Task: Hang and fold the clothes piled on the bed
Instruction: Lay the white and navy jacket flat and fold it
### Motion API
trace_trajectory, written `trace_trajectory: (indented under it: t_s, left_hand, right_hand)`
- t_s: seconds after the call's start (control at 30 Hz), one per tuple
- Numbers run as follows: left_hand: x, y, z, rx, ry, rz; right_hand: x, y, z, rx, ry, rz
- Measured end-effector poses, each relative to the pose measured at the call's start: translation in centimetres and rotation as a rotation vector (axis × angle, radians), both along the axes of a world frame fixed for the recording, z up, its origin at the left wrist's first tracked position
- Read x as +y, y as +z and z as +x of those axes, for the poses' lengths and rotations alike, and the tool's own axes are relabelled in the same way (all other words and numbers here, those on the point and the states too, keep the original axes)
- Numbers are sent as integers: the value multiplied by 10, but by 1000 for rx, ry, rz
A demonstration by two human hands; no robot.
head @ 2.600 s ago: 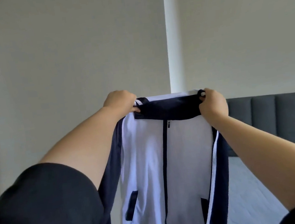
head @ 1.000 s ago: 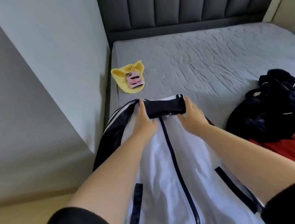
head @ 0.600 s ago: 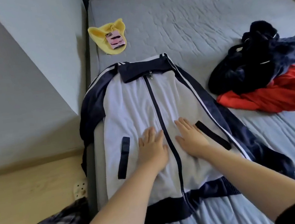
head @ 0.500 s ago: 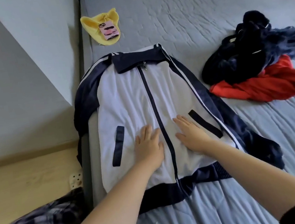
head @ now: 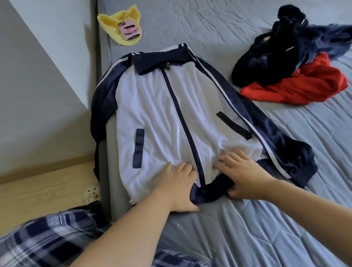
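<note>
Jacket [head: 156, 113] lies flat along the bed [head: 243, 10] edge, one sleeve hanging over. My left hand [head: 177, 185] and right hand [head: 243, 174] pinch its navy hem, thumbs under. Clothes pile [head: 291, 60] sits apart, bare mattress between.

Wall [head: 29, 97] close left, clothes pile [head: 291, 58] right, bare bed [head: 232, 12] beyond jacket [head: 156, 113]

your left hand [head: 178, 186] and right hand [head: 243, 176] have slid down the jacket [head: 156, 113] from mid-chest to its navy hem [head: 210, 190]. the hem lay flat half a second ago. it is now bunched between them, with your thumbs tucked under it.
</note>
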State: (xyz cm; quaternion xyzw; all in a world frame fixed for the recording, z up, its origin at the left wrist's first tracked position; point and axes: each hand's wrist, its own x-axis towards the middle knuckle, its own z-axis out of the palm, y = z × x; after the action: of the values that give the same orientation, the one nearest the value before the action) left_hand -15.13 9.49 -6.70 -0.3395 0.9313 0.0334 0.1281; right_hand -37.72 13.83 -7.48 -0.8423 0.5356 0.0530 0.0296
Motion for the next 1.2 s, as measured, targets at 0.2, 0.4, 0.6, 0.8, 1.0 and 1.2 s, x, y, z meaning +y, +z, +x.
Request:
trace_trajectory:
  t_s: [0.2, 0.4, 0.6, 0.8, 1.0, 1.2]
  left_hand:
    - [-6, 8, 6, 416, 383, 136]
    - [-24, 22, 33, 567, 800, 202]
    - [-25, 34, 33, 695, 782, 383]
    - [-38, 44, 50, 738, 839, 461]
    - [-24, 41, 37, 653, 481, -270]
    - [-11, 38, 16, 524, -2, -343]
  right_hand:
    - [-17, 23, -4, -270, -250, -272]
    - [-42, 46, -20, -88, -484, -206]
    - [-42, 52, -19, -56, -434, -145]
    - [-40, 63, -25, -298, -291, -487]
    - [-35, 48, -21, -168, -160, -704]
    - [-27, 30, -12, -30, 172, -520]
